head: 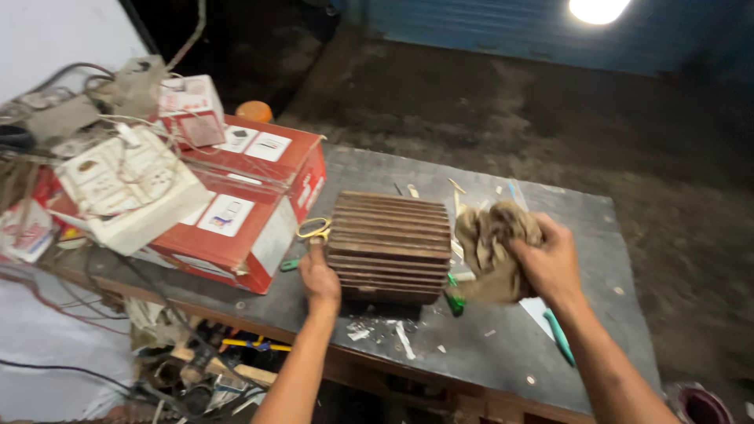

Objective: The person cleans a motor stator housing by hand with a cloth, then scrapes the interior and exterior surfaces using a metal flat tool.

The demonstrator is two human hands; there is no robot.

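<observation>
A brown ribbed metal housing [389,239] with parallel fins lies in the middle of a dark worktable [503,349]. My left hand [320,276] presses against its left side, fingers curled on the edge, just below yellow-handled scissors [314,229]. My right hand [550,263] is closed on a crumpled tan rag [491,247], held just right of the housing. A green-handled tool [454,298] pokes out by the housing's lower right corner.
A red cardboard box [251,200] stands left of the housing, topped with a white switchboard [118,188], tangled wires and small boxes. A teal tool [559,338] lies near my right forearm. Scraps and white bits litter the table. Dirt floor lies beyond.
</observation>
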